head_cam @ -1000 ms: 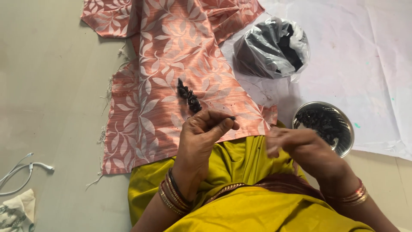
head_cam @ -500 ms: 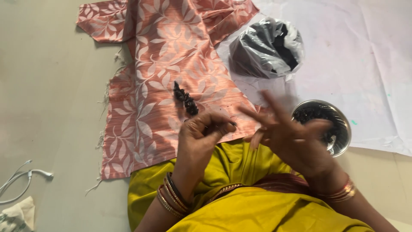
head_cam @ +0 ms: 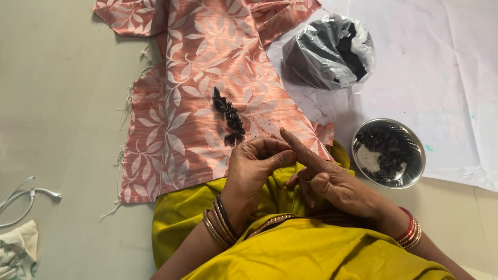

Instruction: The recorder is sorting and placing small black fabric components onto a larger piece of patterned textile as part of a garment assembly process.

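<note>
My left hand (head_cam: 254, 166) is curled, thumb pressed toward the fingers as if pinching something small; what it holds I cannot make out. My right hand (head_cam: 324, 179) rests beside it over my yellow lap (head_cam: 290, 249), index finger stretched out and touching the left fingertips. Just beyond the hands, a short row of small dark pieces (head_cam: 229, 116) lies on a pink leaf-patterned cloth (head_cam: 176, 103) spread on the floor. A steel bowl (head_cam: 412, 142) with more dark pieces stands to the right of my right hand.
A clear plastic bag of dark material (head_cam: 329, 49) sits on a white sheet (head_cam: 446, 78) at the upper right. A white cable (head_cam: 26, 199) and a pale cloth scrap (head_cam: 18, 249) lie on the grey floor at the lower left.
My right hand came over from beside the steel bowl, swung leftward in a blur, and now meets the left hand's fingertips. The left hand stayed in place.
</note>
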